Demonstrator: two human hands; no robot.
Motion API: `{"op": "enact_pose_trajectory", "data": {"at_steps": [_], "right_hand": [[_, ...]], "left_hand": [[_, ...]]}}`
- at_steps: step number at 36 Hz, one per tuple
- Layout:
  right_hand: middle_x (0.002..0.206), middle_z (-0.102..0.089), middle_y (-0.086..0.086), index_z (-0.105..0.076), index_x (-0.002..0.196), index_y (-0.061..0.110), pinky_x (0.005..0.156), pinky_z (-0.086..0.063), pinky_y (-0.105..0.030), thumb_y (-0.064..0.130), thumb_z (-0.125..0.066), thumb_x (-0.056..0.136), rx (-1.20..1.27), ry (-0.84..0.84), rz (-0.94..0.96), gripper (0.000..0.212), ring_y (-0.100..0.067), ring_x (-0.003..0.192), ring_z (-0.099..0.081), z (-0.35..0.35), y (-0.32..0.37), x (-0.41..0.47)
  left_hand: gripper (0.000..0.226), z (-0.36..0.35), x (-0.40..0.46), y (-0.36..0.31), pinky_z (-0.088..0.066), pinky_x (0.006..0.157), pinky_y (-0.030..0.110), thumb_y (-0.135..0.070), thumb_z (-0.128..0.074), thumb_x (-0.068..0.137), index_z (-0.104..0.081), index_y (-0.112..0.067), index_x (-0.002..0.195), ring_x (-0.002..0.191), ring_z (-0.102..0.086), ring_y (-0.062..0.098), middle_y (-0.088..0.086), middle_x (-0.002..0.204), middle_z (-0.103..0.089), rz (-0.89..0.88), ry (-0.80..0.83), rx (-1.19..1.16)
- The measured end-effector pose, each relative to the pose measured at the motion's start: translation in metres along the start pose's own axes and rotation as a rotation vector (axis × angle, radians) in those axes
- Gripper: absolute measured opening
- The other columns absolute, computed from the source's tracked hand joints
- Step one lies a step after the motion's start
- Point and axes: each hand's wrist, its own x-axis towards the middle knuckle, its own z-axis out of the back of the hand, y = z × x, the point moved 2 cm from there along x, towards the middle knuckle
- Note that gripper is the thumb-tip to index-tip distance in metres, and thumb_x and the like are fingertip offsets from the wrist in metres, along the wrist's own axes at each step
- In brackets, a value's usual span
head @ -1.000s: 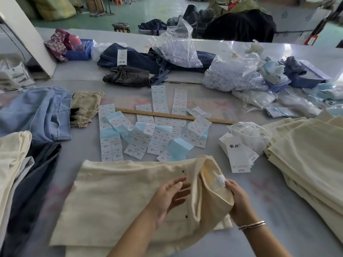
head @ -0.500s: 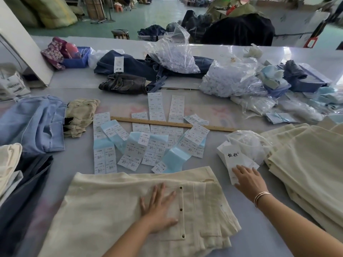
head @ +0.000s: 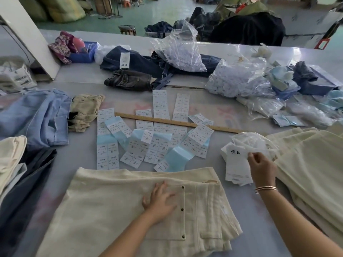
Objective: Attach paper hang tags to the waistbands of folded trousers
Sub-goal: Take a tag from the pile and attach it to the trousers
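So the waistband got let go and laid flat again: the cream trousers [head: 130, 210] now sit folded on the near part of the bench [head: 259, 229], waistband end to the right. A second ago both hands were up in that waistband opening; now the left hand [head: 160, 200] just lies flat on the fabric next to the snap placket, fingers spread and relaxed, pinning the pile in place.

The right hand [head: 262, 168] has swung out right to the stack of white hang tags [head: 234, 168], which sits just right of the trousers and left of the big pile of folded cream trousers [head: 315, 173]. Half a second back it was only resting on the stack; now its fingers look pinched on the top tag's upper edge, lifting it a bit. Can't quite tell whether it's got one tag or two.

My read: this pair has no hang tag yet, and this is the fetch step. Next the tag has to come back over to the waistband. The sticker sheets [head: 148, 140] and wooden ruler [head: 178, 122] further back are untouched.
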Motion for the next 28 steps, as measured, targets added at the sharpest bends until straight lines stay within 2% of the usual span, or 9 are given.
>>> {"op": "enact_pose_trajectory", "data": {"at_steps": [3,5,8,12,17,21,23,25,28], "right_hand": [[0.075,-0.071,-0.015,-0.071,0.083,0.002,0.062,-0.040,-0.027,0.016,-0.068,0.085,0.065,-0.013,0.248,0.014,-0.029,0.065,-0.066,-0.003,0.050,-0.036],[0.075,-0.072,-0.011,-0.071,0.082,0.006,0.053,-0.050,-0.031,0.006,-0.076,0.079,0.057,0.038,0.421,0.005,-0.028,0.059,-0.067,-0.017,0.077,-0.068],[0.076,-0.073,-0.007,-0.073,0.080,0.008,0.048,-0.055,-0.033,0.006,-0.081,0.072,0.006,0.127,0.565,0.012,-0.026,0.059,-0.068,-0.037,0.102,-0.104],[0.065,-0.069,0.004,-0.071,0.071,0.015,0.049,-0.048,-0.019,0.013,-0.089,0.060,-0.077,0.162,0.741,0.022,-0.015,0.052,-0.063,-0.049,0.112,-0.125],[0.078,-0.070,0.013,-0.069,0.071,0.024,0.079,-0.056,-0.026,0.025,-0.068,0.075,-0.024,0.406,1.034,0.004,-0.005,0.069,-0.066,-0.058,0.111,-0.155],[0.076,-0.069,0.016,-0.068,0.070,0.026,0.080,-0.055,-0.024,0.031,-0.068,0.078,-0.097,0.578,1.060,0.009,0.000,0.068,-0.065,-0.067,0.109,-0.163],[0.078,-0.070,0.014,-0.069,0.075,0.026,0.076,-0.053,-0.022,0.040,-0.053,0.085,-0.095,0.686,1.021,0.024,-0.005,0.069,-0.065,-0.070,0.111,-0.161],[0.083,-0.070,0.009,-0.070,0.083,0.024,0.071,-0.049,-0.024,0.046,-0.046,0.088,0.009,0.770,0.846,0.034,-0.013,0.073,-0.064,-0.075,0.114,-0.152],[0.085,-0.069,0.003,-0.070,0.089,0.015,0.069,-0.045,-0.027,0.037,-0.050,0.093,0.175,0.639,0.500,0.030,-0.015,0.076,-0.061,-0.086,0.120,-0.124]], "left_hand": [[0.030,0.021,-0.004,-0.018,-0.029,0.109,0.035,-0.051,-0.054,0.091,-0.066,-0.034,0.112,0.128,-0.048,0.010,-0.013,0.126,-0.061,0.074,-0.162,-0.646],[0.030,0.029,-0.007,-0.032,-0.040,0.097,0.032,-0.044,-0.049,0.096,-0.070,-0.024,0.104,0.110,-0.062,0.009,-0.008,0.111,-0.071,0.106,-0.054,-1.152],[0.041,0.036,-0.005,-0.042,-0.050,0.079,0.035,-0.048,-0.043,0.097,-0.065,-0.016,0.109,0.096,-0.065,0.018,0.004,0.106,-0.070,0.204,0.129,-1.489],[0.056,0.041,0.001,-0.044,-0.055,0.079,0.038,-0.055,-0.041,0.096,-0.062,-0.008,0.120,0.088,-0.067,0.023,0.011,0.102,-0.069,0.213,0.286,-1.592],[0.030,0.037,0.010,-0.037,-0.054,0.059,0.028,-0.029,-0.052,0.098,-0.064,-0.004,0.111,0.069,-0.067,0.021,0.012,0.086,-0.073,0.267,0.247,-1.499],[0.019,0.028,0.018,-0.017,-0.054,0.085,0.044,-0.017,-0.055,0.097,-0.064,-0.009,0.111,0.088,-0.067,0.031,0.015,0.098,-0.073,0.325,0.049,-1.288],[0.014,0.027,0.019,-0.010,-0.055,0.078,0.041,-0.016,-0.056,0.096,-0.066,-0.011,0.106,0.082,-0.068,0.028,0.012,0.091,-0.073,0.323,0.014,-1.242],[0.014,0.030,0.019,-0.007,-0.053,0.068,0.033,-0.015,-0.056,0.096,-0.068,-0.012,0.103,0.075,-0.067,0.025,0.008,0.086,-0.073,0.275,0.006,-1.179],[0.019,0.035,0.020,-0.001,-0.051,0.078,0.035,-0.014,-0.057,0.096,-0.068,-0.008,0.109,0.084,-0.065,0.026,0.011,0.097,-0.072,0.207,-0.019,-1.116]]}}
